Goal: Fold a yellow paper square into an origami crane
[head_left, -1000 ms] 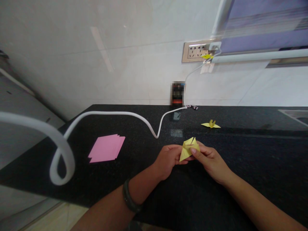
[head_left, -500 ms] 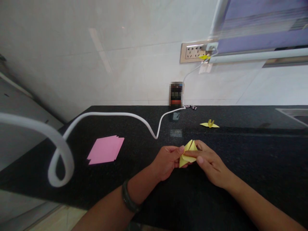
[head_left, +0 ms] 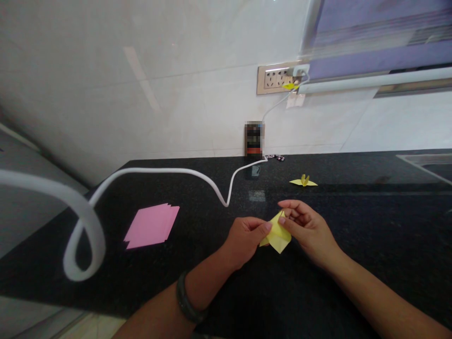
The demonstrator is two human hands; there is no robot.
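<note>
A partly folded piece of yellow origami paper [head_left: 280, 238] is held above the dark countertop between my two hands. My left hand [head_left: 247, 239] pinches its left side, thumb on top and the other fingers mostly hidden beneath. On the upper right, my right hand [head_left: 306, 227] grips the paper between thumb and fingers, with the index finger curved above its top corner. Beyond my right hand, a folded yellow paper crane [head_left: 304, 181] rests on the counter with its wings spread.
Pink paper sheets [head_left: 152, 226] lie stacked at the left on the black countertop [head_left: 212, 292]. A thick white cable [head_left: 162, 170] loops across the left side. A phone-like device [head_left: 254, 140], blurred out, leans on the wall below a socket panel [head_left: 273, 77]. A sink edge [head_left: 420, 162] shows far right.
My right index finger has lifted off the paper's front and moved up to its top corner. A lower flap of the yellow paper now points down. The view has shifted slightly.
</note>
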